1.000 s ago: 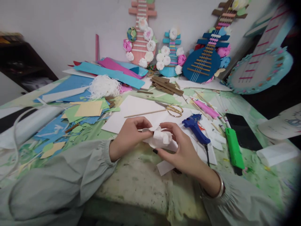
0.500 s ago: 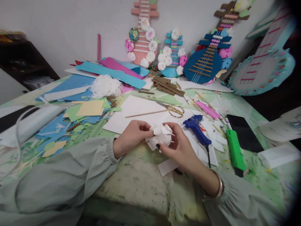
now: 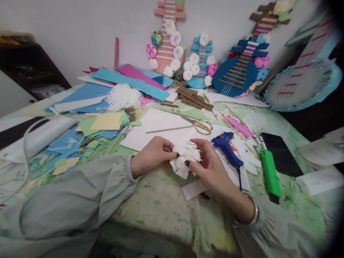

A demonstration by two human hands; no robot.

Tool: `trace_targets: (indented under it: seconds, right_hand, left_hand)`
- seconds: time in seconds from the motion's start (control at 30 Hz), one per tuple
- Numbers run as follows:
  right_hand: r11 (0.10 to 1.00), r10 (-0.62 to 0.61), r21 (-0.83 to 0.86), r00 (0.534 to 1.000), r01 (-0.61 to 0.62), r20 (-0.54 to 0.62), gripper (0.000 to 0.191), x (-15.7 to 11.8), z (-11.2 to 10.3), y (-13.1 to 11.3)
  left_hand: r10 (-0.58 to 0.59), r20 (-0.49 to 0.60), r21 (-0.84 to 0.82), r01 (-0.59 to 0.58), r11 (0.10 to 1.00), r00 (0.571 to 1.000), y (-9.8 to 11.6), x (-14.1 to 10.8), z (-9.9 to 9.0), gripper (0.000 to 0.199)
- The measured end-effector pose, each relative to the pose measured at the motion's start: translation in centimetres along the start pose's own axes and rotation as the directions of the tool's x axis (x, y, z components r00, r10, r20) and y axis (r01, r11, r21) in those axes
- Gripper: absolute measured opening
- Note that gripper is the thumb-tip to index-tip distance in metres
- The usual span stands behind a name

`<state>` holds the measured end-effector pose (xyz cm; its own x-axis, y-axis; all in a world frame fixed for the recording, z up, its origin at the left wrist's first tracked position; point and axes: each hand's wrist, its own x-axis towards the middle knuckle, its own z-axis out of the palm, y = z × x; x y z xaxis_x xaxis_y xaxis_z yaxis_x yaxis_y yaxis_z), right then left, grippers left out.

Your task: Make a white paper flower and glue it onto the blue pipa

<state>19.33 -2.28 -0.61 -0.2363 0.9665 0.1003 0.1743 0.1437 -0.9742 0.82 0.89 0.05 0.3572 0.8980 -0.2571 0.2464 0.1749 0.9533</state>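
Note:
A crumpled white paper flower (image 3: 185, 156) is held between both hands above the near part of the table. My left hand (image 3: 154, 154) pinches its left edge between thumb and fingers. Around its right side curls my right hand (image 3: 209, 165), with the thumb on the petals and the fingers behind. Under the right hand lies a white paper strip (image 3: 192, 189). Gold-handled scissors (image 3: 202, 126) and a thin wooden stick (image 3: 169, 129) rest on white sheets (image 3: 150, 120) beyond the hands. A blue glue gun (image 3: 228, 148) is just right of my right hand.
Paper scraps (image 3: 104, 122) and a heap of white string (image 3: 125, 96) lie at left. Brown strips (image 3: 193, 97) are at the back. At right are a green tool (image 3: 270, 175) and a black phone (image 3: 281, 154). Decorated paper instruments (image 3: 236, 75) stand against the wall.
The flower has turned in my hands, and its petals look more spread toward the viewer. The whole view has shifted slightly, moving the scene a little to the right.

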Motion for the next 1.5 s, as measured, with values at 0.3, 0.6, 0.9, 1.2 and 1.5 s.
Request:
trace_targets:
  seconds: [0.3, 0.6, 0.9, 1.2, 1.5]
  right_hand:
    - [1.000, -0.007, -0.025, 1.000, 0.007, 0.009, 0.044, -0.3, -0.3, 0.2]
    - [0.846, -0.293, -0.526, 0.902, 0.090, -0.317, 0.016, 0.3, -3.7, -0.8]
    - [0.789, -0.171, -0.613, 0.945, -0.038, -0.279, 0.013, 0.2, -5.0, -1.4]
    - [0.721, 0.012, -0.693, 1.000, -0.017, -0.012, 0.024, 0.5, -2.8, -0.3]
    - [0.861, 0.029, -0.506, 0.998, -0.054, -0.057, 0.037, 0.6, -1.6, 0.1]
  left_hand:
    - [0.063, -0.020, -0.006, -0.064, 0.998, 0.998, 0.0, 0.0, 0.0, 0.011]
    - [0.086, -0.067, -0.006, -0.087, 0.996, 0.994, 0.1, 0.0, 0.0, 0.015]
    - [0.113, -0.171, 0.143, -0.089, 0.986, 0.979, 0.1, -0.1, -0.4, 0.026]
    - [0.242, -0.155, 0.535, -0.125, 0.836, 0.958, -0.3, 0.8, -0.7, 0.031]
    - [0.232, -0.080, 0.358, -0.189, 0.914, 0.969, -1.1, 1.8, -0.8, 0.016]
